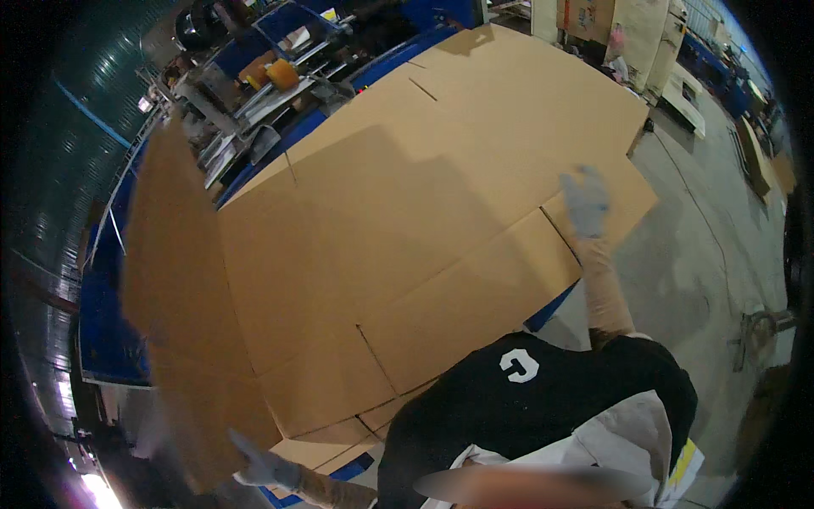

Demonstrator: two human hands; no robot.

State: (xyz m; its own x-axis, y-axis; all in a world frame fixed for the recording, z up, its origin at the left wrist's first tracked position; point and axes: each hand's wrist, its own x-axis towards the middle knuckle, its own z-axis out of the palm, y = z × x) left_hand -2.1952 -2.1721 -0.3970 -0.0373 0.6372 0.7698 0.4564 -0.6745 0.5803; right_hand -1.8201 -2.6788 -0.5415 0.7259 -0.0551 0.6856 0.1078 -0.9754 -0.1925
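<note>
A large brown cardboard sheet [356, 254], creased and slotted like an unfolded box, spreads out in front of me. Its left panel [182, 280] is tilted up along a crease and looks slightly blurred. My left hand [270, 471], in a grey glove, is at the lower edge of that panel with its fingers apart; whether it presses on the cardboard is hard to see. Over a flap on the sheet's right side is my right hand [585, 202], also gloved and smeared a little by motion. Its fingers are spread, and nothing shows in them.
Blue machinery or a blue bench [309, 127] with metal parts and an orange-yellow item [281, 75] stands beyond the sheet's far left edge. To the right lies grey concrete floor [678, 254] with a thin cable across it. A pale cabinet or post [649, 47] rises at the far right.
</note>
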